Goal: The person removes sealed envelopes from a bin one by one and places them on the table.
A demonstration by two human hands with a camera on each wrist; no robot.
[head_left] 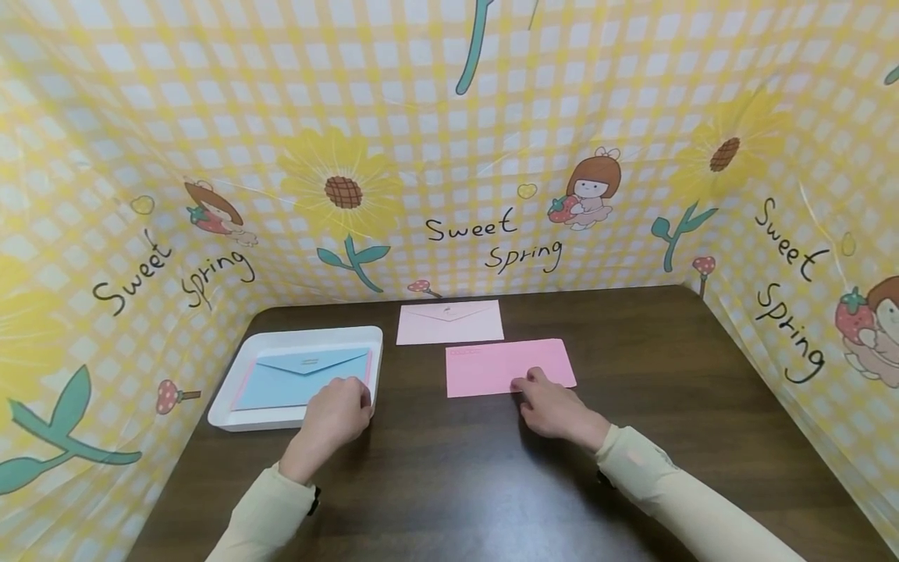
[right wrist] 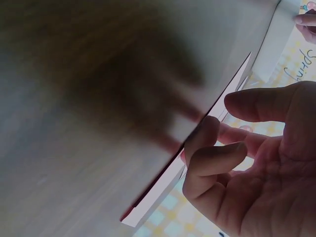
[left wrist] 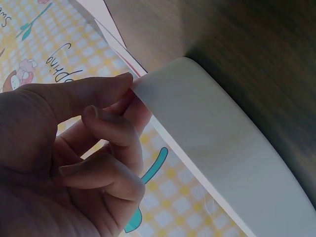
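Note:
My left hand (head_left: 335, 417) pinches the rim of the white tray (head_left: 295, 333) at its near right corner. In the left wrist view the thumb and forefinger of the left hand (left wrist: 94, 143) meet at the tray's edge (left wrist: 207, 133). Inside the tray lies a light blue envelope (head_left: 295, 386) with a pointed flap, a pink edge showing beneath it. The fingertips of my right hand (head_left: 551, 410) touch the near edge of a pink envelope (head_left: 485, 367) on the table. In the right wrist view the thumb of the right hand (right wrist: 261, 153) stands apart from the envelope.
Behind the pink envelope lies a pale pink envelope (head_left: 449, 324), flap side up, near the back of the dark brown table (head_left: 449, 468). A yellow checked cloth (head_left: 449, 156) with flowers and lettering hangs around the back and sides of the table.

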